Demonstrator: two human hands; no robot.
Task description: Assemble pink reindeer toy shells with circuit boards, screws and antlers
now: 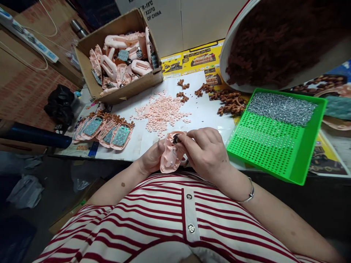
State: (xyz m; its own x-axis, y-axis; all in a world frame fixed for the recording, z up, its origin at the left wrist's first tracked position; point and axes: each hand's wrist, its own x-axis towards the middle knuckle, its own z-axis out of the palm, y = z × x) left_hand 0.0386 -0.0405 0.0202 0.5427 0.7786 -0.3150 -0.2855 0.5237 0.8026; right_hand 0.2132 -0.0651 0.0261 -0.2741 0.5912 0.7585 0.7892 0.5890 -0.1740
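Close to my body, my left hand point(153, 157) is closed around the side of a pink plastic shell half point(168, 163), its hollow inner side facing up. Thin wires run inside the shell. At its far end sits a small black round part point(175, 138), and the thumb and fingers of my right hand point(207, 151) are pinched on it; the fingertips partly hide it. Just beyond my hands lies a spread of tiny pink plastic pieces point(163, 112). To the left, several pink shells with green circuit boards point(120, 137) and brown antler-like pieces lie in an overlapping row.
A cardboard box point(131, 87) of pink shells stands at the back left. On the right, a green perforated tray point(298, 160) holds many small metal screws point(282, 107). Behind it a tilted white tub point(226, 67) contains brown pieces; more brown antler-like pieces point(233, 102) lie before it.
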